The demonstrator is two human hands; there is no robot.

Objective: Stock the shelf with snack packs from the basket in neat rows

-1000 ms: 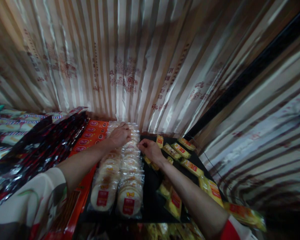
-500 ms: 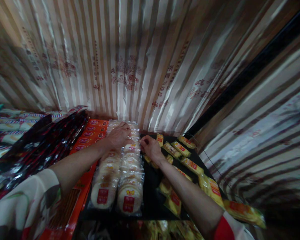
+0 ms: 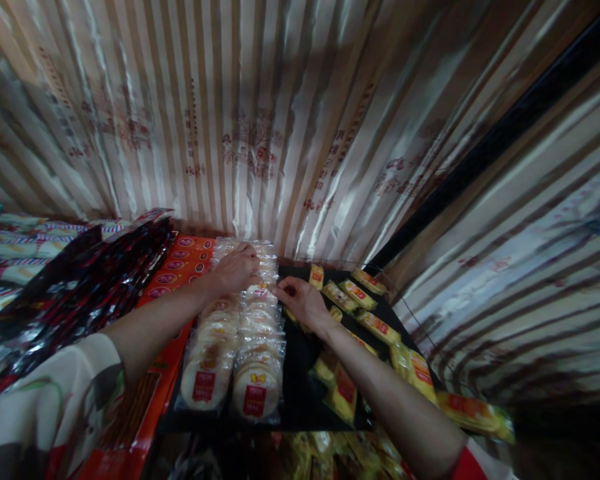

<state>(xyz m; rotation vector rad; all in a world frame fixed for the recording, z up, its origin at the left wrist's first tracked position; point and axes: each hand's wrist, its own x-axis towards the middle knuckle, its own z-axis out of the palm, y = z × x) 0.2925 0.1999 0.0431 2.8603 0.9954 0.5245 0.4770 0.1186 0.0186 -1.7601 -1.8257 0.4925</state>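
Observation:
Two rows of round rice crackers in clear wrappers with red labels [image 3: 240, 347] lie on a black shelf [image 3: 300, 387]. My left hand [image 3: 236, 268] rests palm down on the far end of the rows, fingers curled over the packs. My right hand [image 3: 300, 299] sits beside the right row, thumb and fingers pinched on the edge of a cracker pack [image 3: 261, 293]. Yellow snack packs [image 3: 358, 293] lie scattered to the right of my right hand.
Orange-red boxes [image 3: 177, 267] lie left of the crackers, then dark glossy red-and-black bags [image 3: 75, 287] and striped packs [image 3: 15, 247] at far left. A shiny striped curtain [image 3: 260, 133] hangs behind the shelf. More yellow packs [image 3: 473, 410] lie at the lower right.
My right hand drew back slightly then returned to the right row's edge. The left hand has stayed on the far packs. The view has shifted a little.

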